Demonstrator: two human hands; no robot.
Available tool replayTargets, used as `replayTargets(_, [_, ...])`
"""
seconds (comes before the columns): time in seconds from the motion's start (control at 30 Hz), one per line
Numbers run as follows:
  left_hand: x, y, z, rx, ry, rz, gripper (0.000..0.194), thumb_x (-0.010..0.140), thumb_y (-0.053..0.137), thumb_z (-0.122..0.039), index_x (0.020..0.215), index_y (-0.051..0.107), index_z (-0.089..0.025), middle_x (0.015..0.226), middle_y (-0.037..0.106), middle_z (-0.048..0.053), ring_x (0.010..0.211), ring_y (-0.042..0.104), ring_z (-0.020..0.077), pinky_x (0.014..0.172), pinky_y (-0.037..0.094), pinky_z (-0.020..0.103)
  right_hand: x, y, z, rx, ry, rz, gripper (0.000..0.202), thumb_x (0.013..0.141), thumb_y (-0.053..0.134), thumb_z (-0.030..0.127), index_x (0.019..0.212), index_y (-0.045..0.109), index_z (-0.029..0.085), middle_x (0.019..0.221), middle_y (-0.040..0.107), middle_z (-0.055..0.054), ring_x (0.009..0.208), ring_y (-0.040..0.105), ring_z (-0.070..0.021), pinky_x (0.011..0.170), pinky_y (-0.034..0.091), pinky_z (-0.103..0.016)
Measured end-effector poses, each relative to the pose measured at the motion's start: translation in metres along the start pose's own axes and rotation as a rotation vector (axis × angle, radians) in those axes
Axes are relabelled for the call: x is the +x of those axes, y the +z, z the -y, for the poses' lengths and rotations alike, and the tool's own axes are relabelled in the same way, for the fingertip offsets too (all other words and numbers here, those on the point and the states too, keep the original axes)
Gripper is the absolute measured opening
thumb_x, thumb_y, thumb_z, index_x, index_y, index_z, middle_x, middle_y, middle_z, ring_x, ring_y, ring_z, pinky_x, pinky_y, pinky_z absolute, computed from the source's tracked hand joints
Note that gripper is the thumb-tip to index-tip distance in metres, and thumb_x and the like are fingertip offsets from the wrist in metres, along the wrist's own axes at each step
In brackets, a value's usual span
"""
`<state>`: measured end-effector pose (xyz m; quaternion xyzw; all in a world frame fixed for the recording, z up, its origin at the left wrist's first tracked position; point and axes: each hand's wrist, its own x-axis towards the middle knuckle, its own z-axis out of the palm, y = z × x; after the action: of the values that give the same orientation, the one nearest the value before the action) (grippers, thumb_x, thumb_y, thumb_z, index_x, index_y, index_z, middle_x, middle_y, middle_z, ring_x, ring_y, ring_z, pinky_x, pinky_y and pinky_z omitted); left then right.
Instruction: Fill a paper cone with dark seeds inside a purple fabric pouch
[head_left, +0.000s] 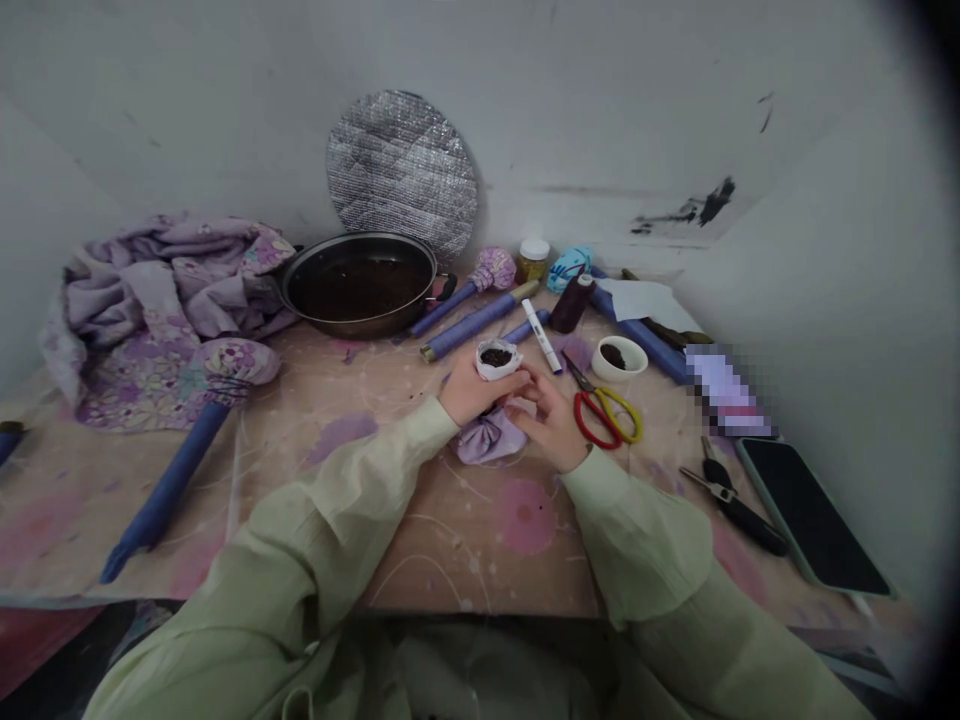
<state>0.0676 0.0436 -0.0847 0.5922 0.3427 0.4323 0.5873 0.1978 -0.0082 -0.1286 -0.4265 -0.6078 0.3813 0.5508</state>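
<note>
The left hand [478, 391] clasps a white-rimmed container [500, 373] of dark granules [496, 357] above gathered lilac cloth [489, 440]; the right hand [553, 424] touches the left, its grip impossible to tell.

Silver quilted disc [403, 170] leans on pale wall [570, 100]; dark smear [716, 203] farther right. White-lidded jar [533, 262] upright. Phone [816, 515], screen dark; black-handled pliers [756, 524] just beside.

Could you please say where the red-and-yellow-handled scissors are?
In the head view, the scissors lie just right of the right hand, near the round white bowl.
</note>
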Motion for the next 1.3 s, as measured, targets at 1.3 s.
replayTargets(1.3, [-0.002,0.001,-0.017,-0.109,-0.016,0.047,0.035,0.057,0.081,-0.031,0.073,0.056,-0.013,0.051,0.053,-0.006,0.046,0.046,0.0050,0.049,0.040,0.019,0.014,0.002,0.002,-0.195,-0.027,-0.022,0.027,0.065,0.077,0.037,0.069,0.056,0.021,0.073,0.063,0.000,0.073,0.064,-0.0191,0.077,0.053,-0.037])
